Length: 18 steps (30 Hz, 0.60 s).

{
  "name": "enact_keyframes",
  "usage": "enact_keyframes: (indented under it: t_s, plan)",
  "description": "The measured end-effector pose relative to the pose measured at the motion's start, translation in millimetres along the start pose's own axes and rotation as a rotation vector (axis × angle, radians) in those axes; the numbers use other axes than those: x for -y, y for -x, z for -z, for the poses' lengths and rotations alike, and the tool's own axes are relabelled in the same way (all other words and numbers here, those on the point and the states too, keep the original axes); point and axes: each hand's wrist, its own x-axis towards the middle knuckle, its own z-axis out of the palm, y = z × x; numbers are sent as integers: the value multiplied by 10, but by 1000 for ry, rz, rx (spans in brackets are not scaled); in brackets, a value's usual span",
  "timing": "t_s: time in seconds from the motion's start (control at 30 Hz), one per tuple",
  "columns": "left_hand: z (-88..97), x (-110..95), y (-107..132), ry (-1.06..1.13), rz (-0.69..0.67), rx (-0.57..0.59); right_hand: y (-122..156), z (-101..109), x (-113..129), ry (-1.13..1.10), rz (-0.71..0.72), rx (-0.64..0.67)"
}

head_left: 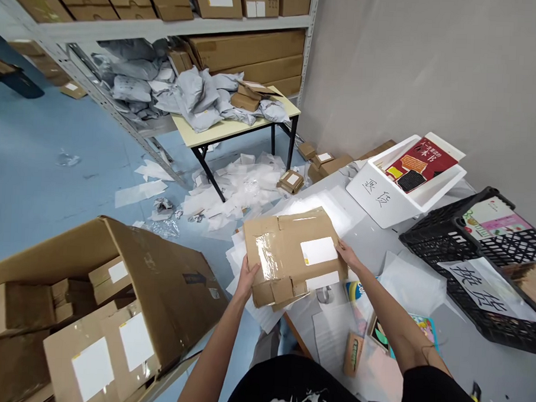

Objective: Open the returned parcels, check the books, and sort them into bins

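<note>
Both of my hands hold a flat cardboard parcel [287,255] wrapped with clear tape and bearing white labels. My left hand [247,280] grips its lower left edge, and my right hand [348,255] grips its right edge. Below the parcel, a grey table [479,346] is strewn with white sheets and colourful printed books. Under my right forearm lies a small kraft card item [353,354].
A large tilted carton [158,285] of labelled boxes fills the lower left. A white foam box [377,194] holds a red book. A black plastic crate [443,250] stands at right. Behind, white packing waste covers the floor [73,186], near a cream table [236,125] and shelves.
</note>
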Motion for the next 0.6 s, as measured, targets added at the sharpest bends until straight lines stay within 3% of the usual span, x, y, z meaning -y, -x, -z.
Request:
enact_keyframes:
  t_s: [0.13,0.33,0.47,0.6]
  plan:
    - [264,-509,29,11,-104,-148,13,69,120,85,-16,-61]
    - [1067,-1200,36,37,-332,-481,201,-254,214,304,-120,-70]
    - [1421,-1338,129,35,-389,-588,308,-429,282,389,-162,-116]
    - [1599,-1264,265,22,-358,-613,293,-381,340,408,-219,-180]
